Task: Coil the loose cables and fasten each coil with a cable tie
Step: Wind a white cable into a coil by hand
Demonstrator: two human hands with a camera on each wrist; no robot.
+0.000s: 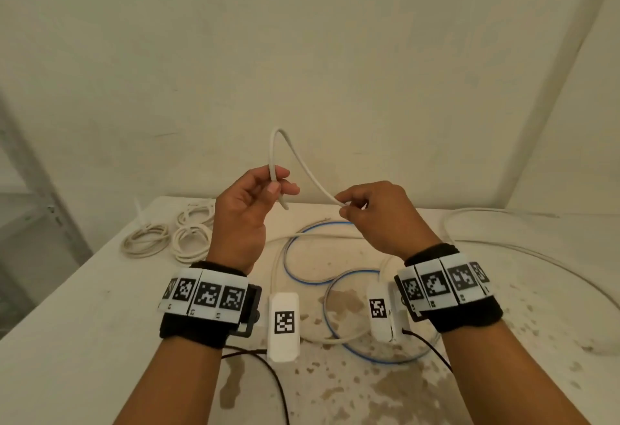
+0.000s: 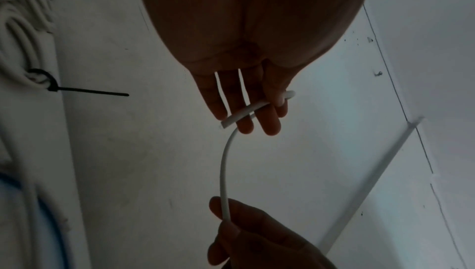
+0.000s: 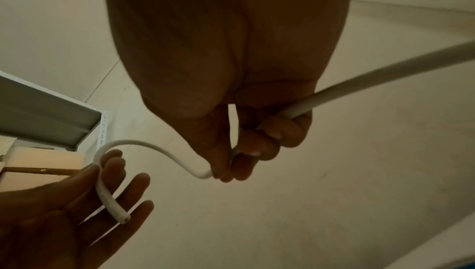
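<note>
I note the held cable (image 1: 303,163) white. Worktop (image 1: 100,307) cream, blotched brown. Loose cable (image 1: 335,277) white with blue edge. Finished coils (image 1: 174,236) off-white; one cable tie (image 2: 85,90) black. Wristbands (image 1: 204,297) black, checkered markers.

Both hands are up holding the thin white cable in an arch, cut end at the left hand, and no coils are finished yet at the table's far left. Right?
Not quite. Three finished white cable coils already lie at the far left of the table, as the head view shows. The rest stands: left hand pinches the thin white cable near its cut end, right hand grips it.
</note>
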